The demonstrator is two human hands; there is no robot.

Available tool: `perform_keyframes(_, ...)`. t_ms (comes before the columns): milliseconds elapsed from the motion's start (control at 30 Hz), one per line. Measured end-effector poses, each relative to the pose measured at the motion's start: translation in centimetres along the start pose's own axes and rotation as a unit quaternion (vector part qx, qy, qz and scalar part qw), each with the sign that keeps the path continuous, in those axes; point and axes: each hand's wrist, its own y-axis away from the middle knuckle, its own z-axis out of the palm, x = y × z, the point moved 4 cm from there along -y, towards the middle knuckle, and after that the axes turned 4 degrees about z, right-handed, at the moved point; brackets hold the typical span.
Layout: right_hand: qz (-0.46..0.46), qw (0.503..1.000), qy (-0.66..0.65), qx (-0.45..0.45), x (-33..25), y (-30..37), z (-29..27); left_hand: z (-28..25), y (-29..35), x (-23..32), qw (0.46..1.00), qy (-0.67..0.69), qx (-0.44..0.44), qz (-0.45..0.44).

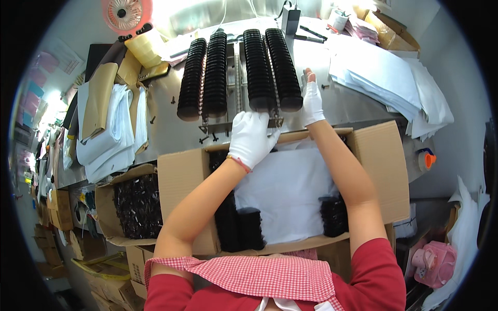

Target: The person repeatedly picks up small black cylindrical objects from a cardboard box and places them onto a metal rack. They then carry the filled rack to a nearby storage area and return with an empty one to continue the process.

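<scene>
Four long rows of stacked black round pieces [259, 67] lie side by side on a metal rack [237, 78] on the bench. My left hand [252, 139], in a white glove with bare fingertips, is at the near end of the rack, below the third row. Its fingers are curled, and what they grip, if anything, is hidden. Along the outer side of the rightmost row [285, 72] my right hand [313, 101], gloved likewise, rests with fingers stretched out. Under my forearms stands an open cardboard box [381, 173] containing a white sheet [285, 192] and black pieces [251, 228] at its sides.
Another box [106, 210] of black pieces stands at left. Stacks of white paper [373, 70] and folded packing sheets [111, 124] flank the rack. Small dark screws [204, 139] lie scattered on the bench. A pink fan [122, 14] is at the far left.
</scene>
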Motion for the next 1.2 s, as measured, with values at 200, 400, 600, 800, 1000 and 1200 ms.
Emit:
perform_keyframes(200,-0.063,0.996,-0.057,-0.008,1.5,-3.5,3.2,-0.5,-0.8,-2.8,0.988,0.071,0.058,0.125)
perform_keyframes(400,-0.108,0.993,-0.047,0.022,2.9,-5.5,5.4,-0.9,-1.5,-3.2,0.985,0.099,0.038,0.139)
perform_keyframes(600,-0.045,0.994,0.072,0.064,1.6,-5.9,7.3,-1.6,-1.5,-3.2,0.985,0.123,0.009,0.123)
perform_keyframes(800,-0.049,0.995,0.069,0.056,1.1,-5.2,7.7,-0.9,-1.3,-3.9,0.984,0.119,0.064,0.117)
perform_keyframes(1000,0.005,0.997,0.063,0.054,0.2,-2.7,6.9,-0.4,-1.4,-3.0,0.994,0.041,0.096,-0.026)
perform_keyframes(1200,0.014,1.000,0.001,-0.022,1.4,0.6,4.3,1.3,-2.0,-1.6,0.988,-0.019,0.130,-0.078)
